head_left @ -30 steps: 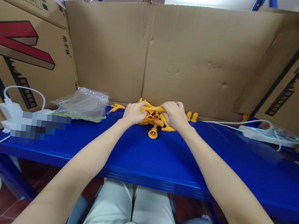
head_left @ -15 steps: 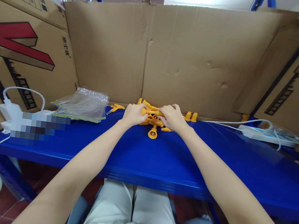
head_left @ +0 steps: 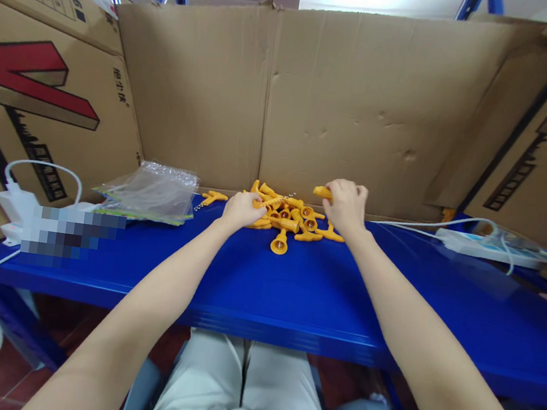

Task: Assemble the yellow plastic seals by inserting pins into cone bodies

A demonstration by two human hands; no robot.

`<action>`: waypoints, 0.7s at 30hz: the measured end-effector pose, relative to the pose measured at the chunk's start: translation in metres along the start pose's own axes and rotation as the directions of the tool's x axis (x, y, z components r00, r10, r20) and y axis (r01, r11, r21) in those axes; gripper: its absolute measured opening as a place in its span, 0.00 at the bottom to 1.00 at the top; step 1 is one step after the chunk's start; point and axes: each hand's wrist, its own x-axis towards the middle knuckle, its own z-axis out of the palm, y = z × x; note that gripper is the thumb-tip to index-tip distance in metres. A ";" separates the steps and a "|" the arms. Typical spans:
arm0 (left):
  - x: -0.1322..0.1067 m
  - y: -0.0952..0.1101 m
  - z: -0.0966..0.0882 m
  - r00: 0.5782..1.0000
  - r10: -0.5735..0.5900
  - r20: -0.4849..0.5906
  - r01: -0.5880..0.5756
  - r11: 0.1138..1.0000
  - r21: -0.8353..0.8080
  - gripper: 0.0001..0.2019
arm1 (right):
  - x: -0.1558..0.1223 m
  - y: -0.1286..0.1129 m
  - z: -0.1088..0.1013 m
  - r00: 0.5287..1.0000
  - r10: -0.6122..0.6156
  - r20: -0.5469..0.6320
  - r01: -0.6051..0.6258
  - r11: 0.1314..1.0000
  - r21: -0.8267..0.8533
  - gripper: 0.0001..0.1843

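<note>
A pile of several small yellow plastic parts (head_left: 286,219) lies on the blue table (head_left: 293,288), close to the cardboard back wall. My left hand (head_left: 241,209) rests at the pile's left edge, its fingers curled round one yellow part. My right hand (head_left: 347,205) is raised a little to the right of the pile, closed on another yellow part (head_left: 322,191) that sticks out to the left of the fingers. One bell-shaped yellow part (head_left: 279,243) stands at the near side of the pile, and a thin little chain (head_left: 199,205) lies by a stray part on the left.
A stack of clear plastic bags (head_left: 150,190) lies to the left. White chargers and cables (head_left: 22,202) sit at the far left, a white power strip (head_left: 484,247) at the right. A cardboard wall (head_left: 357,108) and printed boxes (head_left: 32,86) close off the back and sides.
My right hand has lifted off the pile and moved up and right with one yellow part. The pile has spread out a little. My left hand has stayed at the pile's left edge.
</note>
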 end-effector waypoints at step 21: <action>0.022 -0.034 0.018 0.908 -0.418 -0.036 0.254 0.616 -0.746 0.18 | -0.063 0.110 0.027 0.391 0.868 0.306 -0.891 0.440 -0.109 0.11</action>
